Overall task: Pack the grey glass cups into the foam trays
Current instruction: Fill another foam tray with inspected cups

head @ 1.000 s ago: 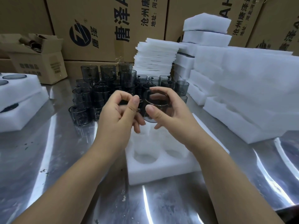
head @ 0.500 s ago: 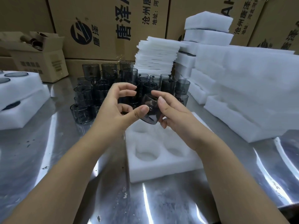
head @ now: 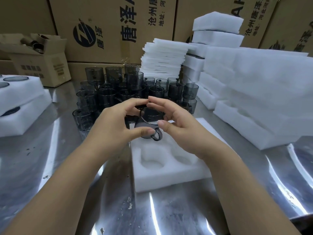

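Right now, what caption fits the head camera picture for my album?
Left hand and right hand hold a grey glass cup over a foam tray.

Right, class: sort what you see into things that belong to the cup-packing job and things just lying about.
Job: held cup, foam tray, waiting cups, stacked foam trays.
Lying about: small open box, printed cartons.
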